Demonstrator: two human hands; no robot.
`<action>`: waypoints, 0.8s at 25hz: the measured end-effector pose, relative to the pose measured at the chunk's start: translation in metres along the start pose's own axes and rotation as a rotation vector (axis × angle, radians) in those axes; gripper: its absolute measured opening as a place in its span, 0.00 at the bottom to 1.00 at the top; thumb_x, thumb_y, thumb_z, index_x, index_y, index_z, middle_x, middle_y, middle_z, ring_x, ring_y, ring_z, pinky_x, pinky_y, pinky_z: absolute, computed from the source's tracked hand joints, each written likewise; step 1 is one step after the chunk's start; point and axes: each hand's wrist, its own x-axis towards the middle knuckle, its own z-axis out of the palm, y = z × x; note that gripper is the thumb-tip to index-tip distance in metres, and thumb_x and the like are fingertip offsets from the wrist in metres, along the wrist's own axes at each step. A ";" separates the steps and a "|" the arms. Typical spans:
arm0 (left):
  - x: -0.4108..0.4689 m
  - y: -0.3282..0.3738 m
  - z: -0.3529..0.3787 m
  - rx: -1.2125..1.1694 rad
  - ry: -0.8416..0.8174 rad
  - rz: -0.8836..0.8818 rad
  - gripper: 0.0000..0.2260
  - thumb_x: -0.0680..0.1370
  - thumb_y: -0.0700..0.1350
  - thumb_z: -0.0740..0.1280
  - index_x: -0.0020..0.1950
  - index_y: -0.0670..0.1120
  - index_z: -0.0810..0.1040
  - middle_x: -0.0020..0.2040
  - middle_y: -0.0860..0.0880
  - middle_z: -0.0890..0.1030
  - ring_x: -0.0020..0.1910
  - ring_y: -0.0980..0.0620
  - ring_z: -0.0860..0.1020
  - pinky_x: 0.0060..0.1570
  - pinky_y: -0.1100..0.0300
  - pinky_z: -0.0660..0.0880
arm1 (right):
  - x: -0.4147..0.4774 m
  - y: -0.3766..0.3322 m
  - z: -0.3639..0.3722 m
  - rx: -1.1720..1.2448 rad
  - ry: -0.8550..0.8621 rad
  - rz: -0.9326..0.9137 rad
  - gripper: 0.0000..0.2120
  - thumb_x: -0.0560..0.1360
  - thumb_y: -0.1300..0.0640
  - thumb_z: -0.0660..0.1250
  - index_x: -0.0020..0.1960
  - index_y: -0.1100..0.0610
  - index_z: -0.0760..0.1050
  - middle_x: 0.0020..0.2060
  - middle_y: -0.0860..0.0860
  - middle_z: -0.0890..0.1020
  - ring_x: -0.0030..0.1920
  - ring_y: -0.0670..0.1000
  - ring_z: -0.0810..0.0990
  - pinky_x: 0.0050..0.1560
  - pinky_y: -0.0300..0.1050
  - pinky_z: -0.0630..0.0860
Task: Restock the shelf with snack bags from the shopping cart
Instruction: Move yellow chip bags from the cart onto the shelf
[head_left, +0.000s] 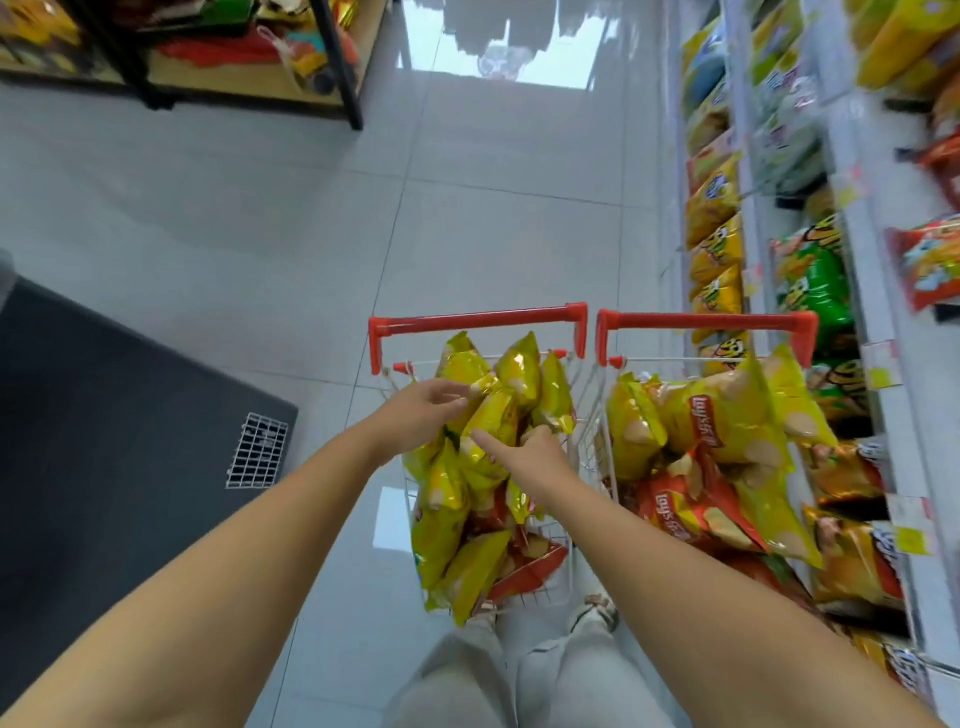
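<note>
Aisle: grey tiled shop floor (260, 234), with the stocked white snack shelf (883, 322) running down my right.
Task thing: the shiny yellow crisp bag (491, 421) sat on top of the heap in the left red-handled wire cart (478, 318), well short of the shelf.
Left hand (426, 405): fingertips met the bag's crimped top; I could not tell whether they had pinched it.
Right hand (530, 447): one digit lay stretched across the bag's face and the rest curled at its right edge, so it seemed to hold the bag.
Doing it well: I judged a lift straight up by the seam best, keeping neighbouring bags from spilling.
In the way: the second red-handled cart (706, 321), piled with yellow and red bags, stood between this cart and the shelf.
Elsewhere: dark floor mat (104, 415), a white wire grid (258, 450) on it, and a black-framed wooden rack (332, 62).
</note>
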 end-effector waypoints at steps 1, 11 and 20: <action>0.001 -0.006 0.002 -0.029 -0.008 -0.021 0.10 0.82 0.47 0.62 0.63 0.56 0.76 0.64 0.48 0.78 0.60 0.52 0.76 0.59 0.56 0.74 | 0.005 -0.006 0.012 -0.008 0.007 0.029 0.55 0.60 0.24 0.67 0.73 0.58 0.57 0.68 0.56 0.67 0.66 0.57 0.69 0.63 0.55 0.71; 0.013 -0.037 0.014 -0.145 -0.075 -0.155 0.24 0.81 0.55 0.62 0.76 0.51 0.65 0.73 0.49 0.69 0.66 0.52 0.70 0.65 0.57 0.69 | 0.023 0.004 -0.007 0.097 0.021 0.114 0.26 0.75 0.62 0.66 0.70 0.57 0.62 0.56 0.57 0.75 0.56 0.61 0.77 0.53 0.58 0.79; 0.010 -0.005 0.011 -0.115 -0.389 -0.031 0.19 0.72 0.48 0.75 0.60 0.57 0.75 0.51 0.54 0.85 0.49 0.53 0.84 0.49 0.56 0.81 | -0.009 -0.006 -0.088 0.410 -0.583 -0.083 0.18 0.77 0.64 0.66 0.66 0.54 0.73 0.57 0.58 0.82 0.56 0.58 0.82 0.52 0.52 0.81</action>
